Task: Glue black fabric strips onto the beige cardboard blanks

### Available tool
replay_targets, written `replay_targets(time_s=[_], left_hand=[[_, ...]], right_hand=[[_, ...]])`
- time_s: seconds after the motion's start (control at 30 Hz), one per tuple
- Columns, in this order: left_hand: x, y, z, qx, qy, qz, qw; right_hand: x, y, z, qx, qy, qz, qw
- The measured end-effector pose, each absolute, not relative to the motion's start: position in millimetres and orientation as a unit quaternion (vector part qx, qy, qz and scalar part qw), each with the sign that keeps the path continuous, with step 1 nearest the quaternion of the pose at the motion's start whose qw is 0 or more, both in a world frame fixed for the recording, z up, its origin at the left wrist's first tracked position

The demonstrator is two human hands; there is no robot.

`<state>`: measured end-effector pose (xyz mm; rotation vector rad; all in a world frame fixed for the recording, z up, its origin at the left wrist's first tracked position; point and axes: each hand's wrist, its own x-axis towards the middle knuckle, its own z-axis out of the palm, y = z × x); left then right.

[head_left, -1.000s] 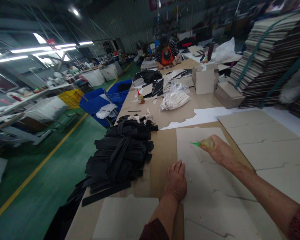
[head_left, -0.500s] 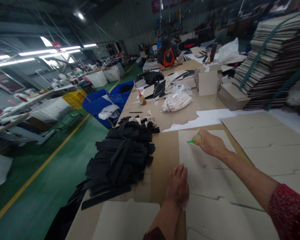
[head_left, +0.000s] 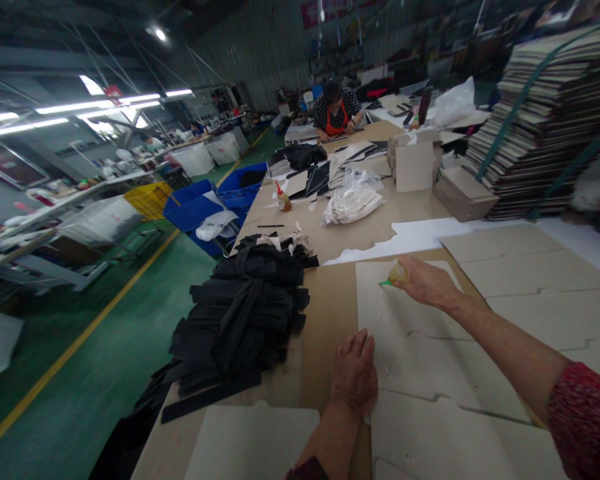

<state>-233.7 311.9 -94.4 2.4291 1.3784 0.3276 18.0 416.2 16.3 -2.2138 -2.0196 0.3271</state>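
Observation:
My right hand (head_left: pixel 427 283) is closed around a small glue bottle (head_left: pixel 397 272) with a green nozzle, its tip down on the far end of a grey cardboard panel (head_left: pixel 405 333). My left hand (head_left: pixel 354 372) lies flat, fingers together, pressing on the near left edge of the same panel. Several more cut grey panels lie edge to edge to the right (head_left: pixel 530 267). A heap of black fabric strips (head_left: pixel 245 313) sits just left of my left hand.
A tall stack of grey boards (head_left: pixel 545 113) stands at the right. Further along the table are a plastic bag (head_left: pixel 353 200), another glue bottle (head_left: pixel 281 197) and an open carton (head_left: pixel 414 163). A person in an orange apron (head_left: pixel 336 110) works at the far end. Blue bins (head_left: pixel 200 203) line the green floor.
My right hand carried the glue bottle further up the panel, away from me. My left hand stayed pressed on the panel's edge. The view rose slightly.

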Motion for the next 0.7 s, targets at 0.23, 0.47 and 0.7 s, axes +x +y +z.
replay_targets(time_s=[0.23,0.47,0.7], left_hand=[[-232.7,311.9,-93.3,0.849,0.489,0.103,0.174],[-233.8,311.7,-91.2,0.849,0.487,0.106,0.178],[-233.5,312.7,-90.7,0.849,0.489,0.096,0.174]], right_hand=[[13.0,413.4,13.9,-0.733,-0.666,0.117,0.079],[4.1,416.0,9.8,-0.733,-0.661,0.122,0.099],[20.6,410.4,10.1,-0.782,-0.591,0.114,0.161]])
